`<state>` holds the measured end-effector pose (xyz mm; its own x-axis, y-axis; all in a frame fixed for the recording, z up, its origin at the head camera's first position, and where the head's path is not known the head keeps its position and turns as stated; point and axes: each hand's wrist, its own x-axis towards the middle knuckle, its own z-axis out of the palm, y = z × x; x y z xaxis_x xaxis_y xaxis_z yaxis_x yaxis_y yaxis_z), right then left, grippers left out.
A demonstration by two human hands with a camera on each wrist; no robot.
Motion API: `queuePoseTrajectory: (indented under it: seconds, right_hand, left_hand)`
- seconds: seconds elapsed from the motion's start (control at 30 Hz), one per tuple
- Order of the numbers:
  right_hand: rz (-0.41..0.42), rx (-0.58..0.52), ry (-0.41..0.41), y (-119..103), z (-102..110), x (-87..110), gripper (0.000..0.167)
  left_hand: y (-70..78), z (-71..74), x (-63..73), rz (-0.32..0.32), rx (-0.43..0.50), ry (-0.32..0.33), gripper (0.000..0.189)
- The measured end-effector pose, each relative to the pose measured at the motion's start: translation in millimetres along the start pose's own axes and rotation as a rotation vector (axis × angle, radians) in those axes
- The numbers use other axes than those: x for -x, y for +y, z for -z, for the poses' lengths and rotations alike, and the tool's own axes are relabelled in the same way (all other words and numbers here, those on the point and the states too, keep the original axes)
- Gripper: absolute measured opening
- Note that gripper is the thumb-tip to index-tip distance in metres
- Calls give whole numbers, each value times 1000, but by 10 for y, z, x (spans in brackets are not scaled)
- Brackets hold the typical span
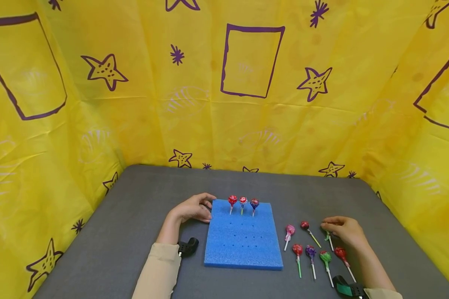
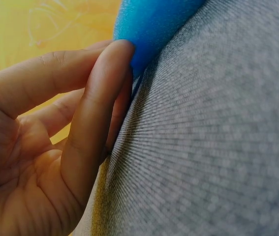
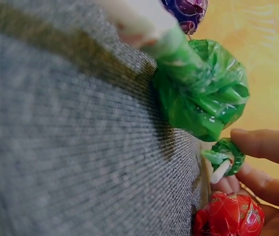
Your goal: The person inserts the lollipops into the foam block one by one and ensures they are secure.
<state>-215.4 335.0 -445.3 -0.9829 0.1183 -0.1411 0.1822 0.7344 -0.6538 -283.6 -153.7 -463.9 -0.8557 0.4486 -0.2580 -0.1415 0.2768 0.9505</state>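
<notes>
My left hand (image 1: pixel 194 207) holds the upper left corner of a blue foam board (image 1: pixel 243 257), its thumb against the edge in the left wrist view. Three lollipops stand upright in the board's far row: a red one (image 1: pixel 232 199), a red-and-white one (image 1: pixel 243 200) and a dark blue-and-red one (image 1: pixel 254 203). To the right of the board, my right hand (image 1: pixel 344 230) pinches the head of a green lollipop (image 3: pixel 225 157) by the table. Its white stick points toward me. Close by lie another green lollipop (image 3: pixel 205 93) and a red one (image 3: pixel 230 216).
Also on the grey table (image 1: pixel 153 182) lie a pink lollipop (image 1: pixel 289 230), a dark red one (image 1: pixel 304 225), a red one with a green stick (image 1: pixel 297 249) and a purple one (image 1: pixel 310 251). Rows of small holes mark the board. Yellow patterned cloth (image 1: pixel 194 124) surrounds the table.
</notes>
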Motion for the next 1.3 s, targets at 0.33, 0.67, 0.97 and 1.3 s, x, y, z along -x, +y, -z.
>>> queuePoseTrajectory:
  seconds: [0.33,0.67,0.97,1.3]
  right_hand:
    - [-58,-74,48,-73,33,46,47]
    - [-5,-9,93,-175,103,83,53]
    - [35,-31,132,-295,62,101,52]
    - [54,-84,199,-454,2,115,54]
  left_hand:
    - [0,-17,-5,10,8,9,63]
    - [2,-10,-6,9,15,1,63]
    - [-1,-8,4,3,11,5,63]
    - [-22,-1,-1,-12,-1,-9,63]
